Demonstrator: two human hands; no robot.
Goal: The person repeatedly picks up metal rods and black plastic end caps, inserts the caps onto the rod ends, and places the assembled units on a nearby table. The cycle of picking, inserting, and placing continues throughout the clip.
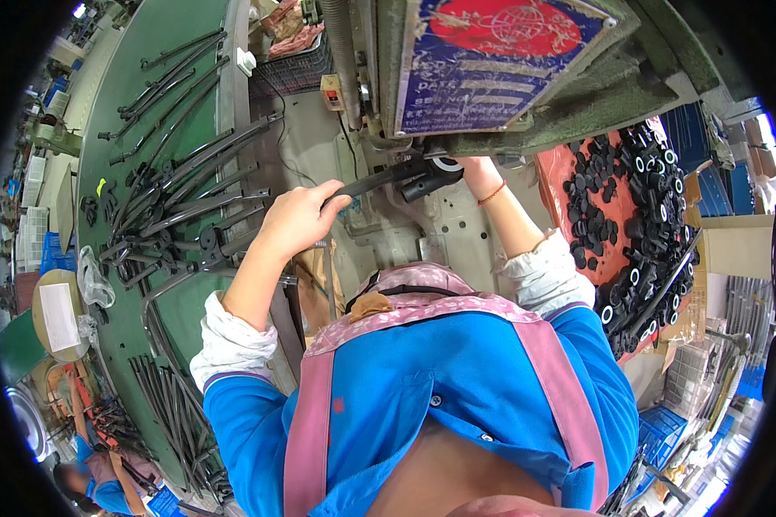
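My left hand (306, 215) is closed round a black metal tube (366, 183), its thumb lying along the top. The tube runs rightward under the front of a green machine (526, 138) and meets a black cylindrical fitting (422, 186). Beside that fitting sits a white ring (445, 164) in a dark part. At the right of the ring my right hand (478, 178) reaches in under the machine, against the dark part. Its fingers are mostly hidden, so its grip cannot be made out. The far end of the joint is covered by the machine.
A green table (181, 310) on my left carries several black bent tubes and frames (207, 207). To my right, a red-lined surface (608, 228) holds black caps and fittings with white rings. A dark crate (295, 69) stands ahead. Another person (103, 474) works at the lower left.
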